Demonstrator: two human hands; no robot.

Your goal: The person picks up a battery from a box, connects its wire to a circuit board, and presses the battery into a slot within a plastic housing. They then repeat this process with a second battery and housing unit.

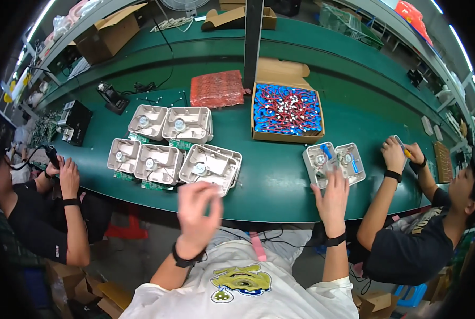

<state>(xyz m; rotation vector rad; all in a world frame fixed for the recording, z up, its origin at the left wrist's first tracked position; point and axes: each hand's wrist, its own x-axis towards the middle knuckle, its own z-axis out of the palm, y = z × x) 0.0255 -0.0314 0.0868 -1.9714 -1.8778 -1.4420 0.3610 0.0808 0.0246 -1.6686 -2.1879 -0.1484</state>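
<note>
Far left: a co-worker's hands (62, 173) at the edge of the green surface (280, 186), one holding a dark tool. Left of centre: five white housings (158, 164) grouped on the surface, open side up, green boards under their edges. Left hand (197, 210), blurred, raised just before the nearest housing; whether its grip is open or closed cannot be told. Centre rear: an orange pack (217, 89) beside a box of blue cells (287, 110) with red wires. Right hand (333, 196), fingers spread, rests on the near edge of a pair of housings (333, 162) lying side by side on the surface, gripping nothing. Far right: another co-worker's hands (402, 154).
</note>
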